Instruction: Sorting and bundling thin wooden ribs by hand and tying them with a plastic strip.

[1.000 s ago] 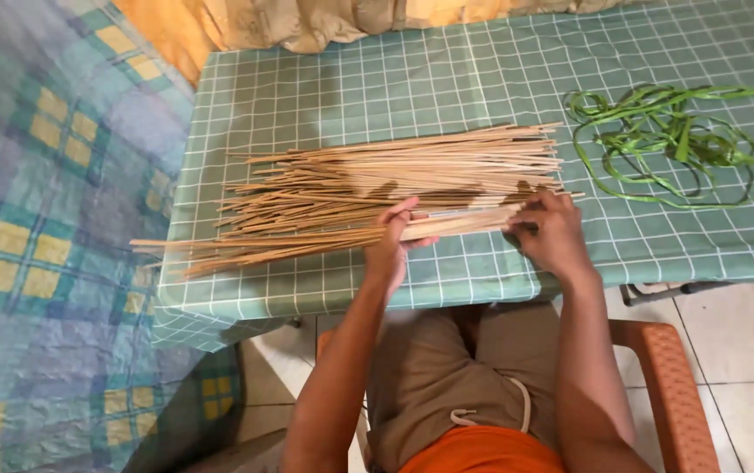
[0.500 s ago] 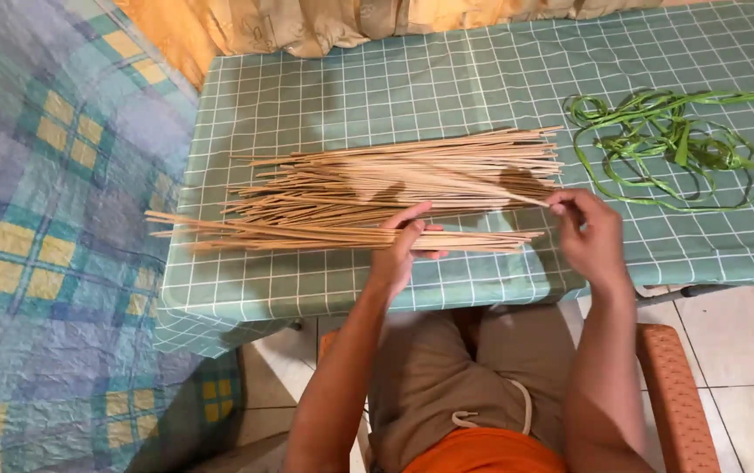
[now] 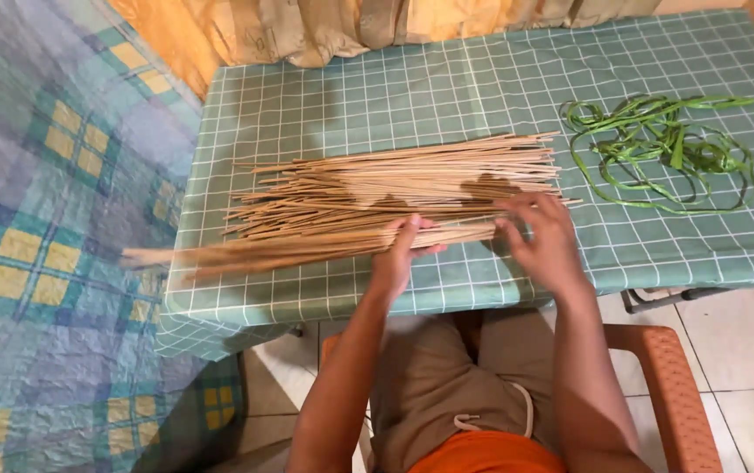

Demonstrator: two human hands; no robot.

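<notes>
We see the left hand [image 3: 401,254] with its grip closed around a small bundle of sticks [image 3: 307,248] at the tabletop's [image 3: 377,96] near edge, just before the larger stick pile [image 3: 403,180]. The right hand [image 3: 545,238] pinches the bundle's right end. Green strips [image 3: 666,149] lie well apart, right.

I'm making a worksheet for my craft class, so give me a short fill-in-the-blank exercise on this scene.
1. The left hand grips a bundle of thin tan ____ on the table.
2. The tangle of strips at the table's far right is ____ in colour.
3. The tablecloth has a ____ pattern of white lines.
4. The right hand touches the bundle's ____ end.

Missing words: sticks; green; grid; right
</notes>
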